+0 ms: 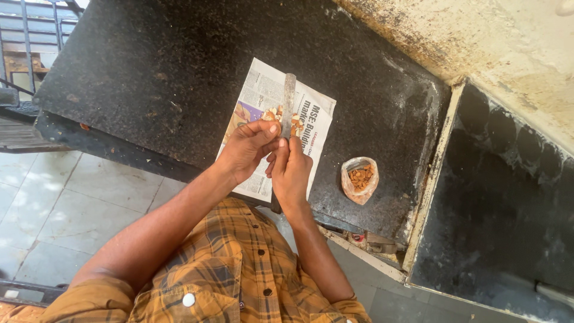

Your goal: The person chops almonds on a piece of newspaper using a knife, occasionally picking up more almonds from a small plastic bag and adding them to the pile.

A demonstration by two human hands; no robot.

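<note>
Close to the tabletop's (149, 66) near edge, the right hand (291, 173) is wrapped around the handle of a knife (289, 104), blade pointing toward the far edge. The left hand (248, 148) pinches a nut by the blade. Just beyond, a small heap of chopped nuts (276, 113) lies on the newspaper (263, 87); right of it, an open bag of whole nuts (360, 178) looks fairly full, so much seems uncut.
</note>
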